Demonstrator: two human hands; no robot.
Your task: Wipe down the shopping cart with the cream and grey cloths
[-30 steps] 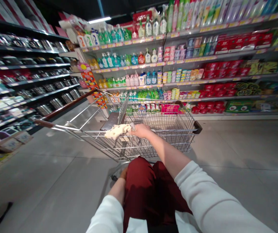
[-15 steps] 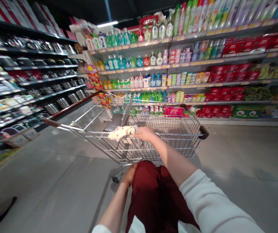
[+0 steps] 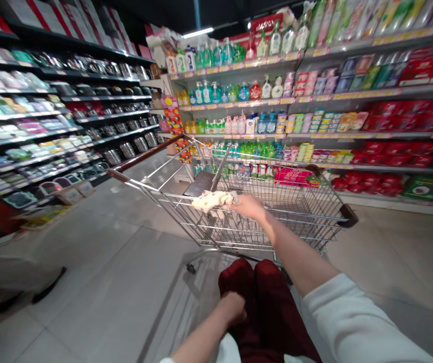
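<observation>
- On my feed, the left hand (image 3: pixel 232 308) sits nearest, below and behind the right hand, curled against the maroon trousers (image 3: pixel 273 302). Its fingers look bunched, but I can't tell if they grip the fabric.
- The white sleeve (image 3: pixel 353 322) is soft, matte knit, pushed back from the right forearm.
- The right hand (image 3: pixel 250 206) reaches forward, fingers together and closed on the end of the cloth (image 3: pixel 212 201). The exact pinch is too small for me to read.
- The cloth is cream with brown spots, limp and crumpled. It hangs just left of the right hand, above the cart (image 3: pixel 277 227), and not down in the basket.
- As far as I can judge, this work is partway: the cloth is in hand, and nothing shows it put down.
- The cart's steel wire mesh lies beneath and around the right hand, with a dark handle (image 3: pixel 347 216) ahead and to its right.
- Left of the hand, past the cart, are polished tiles (image 3: pixel 88 262) and a black shoe (image 3: pixel 49 279) from another person.
- Farther ahead, shelves (image 3: pixel 239 96) carry glossy plastic pump bottles, and left of them, shelves (image 3: pixel 125 148) hold steel pots.
</observation>
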